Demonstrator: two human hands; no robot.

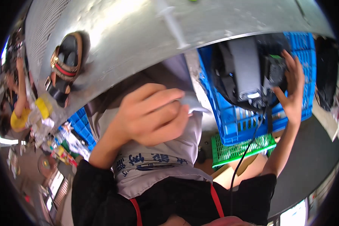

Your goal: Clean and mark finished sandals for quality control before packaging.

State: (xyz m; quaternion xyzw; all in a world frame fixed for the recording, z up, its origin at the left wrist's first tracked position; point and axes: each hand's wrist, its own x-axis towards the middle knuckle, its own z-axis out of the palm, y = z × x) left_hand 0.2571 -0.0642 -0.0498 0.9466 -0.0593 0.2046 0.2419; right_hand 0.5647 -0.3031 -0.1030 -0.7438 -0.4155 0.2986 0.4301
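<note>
My left hand [154,115] is raised in front of the apron, its fingers curled into a pinch. Something pale and see-through shows at its fingertips, too blurred to name. Over on the right, my right hand [293,83] spans a black box-shaped device [277,69] with a green patch, thumb at one end and fingers at the other. The device sits beside a long grey case [246,64] on a black bag [224,75] in a blue crate [231,132]. From there a black cable [248,147] runs down toward me.
A sandal [68,56] with a striped strap stands on the metal table [116,49], near another dark strapped shoe [58,90]. Below the blue crate are a green basket [239,150] and cardboard [248,167]. At left lie a clear bottle [43,107] and clutter; another person's arm [20,86] shows beyond.
</note>
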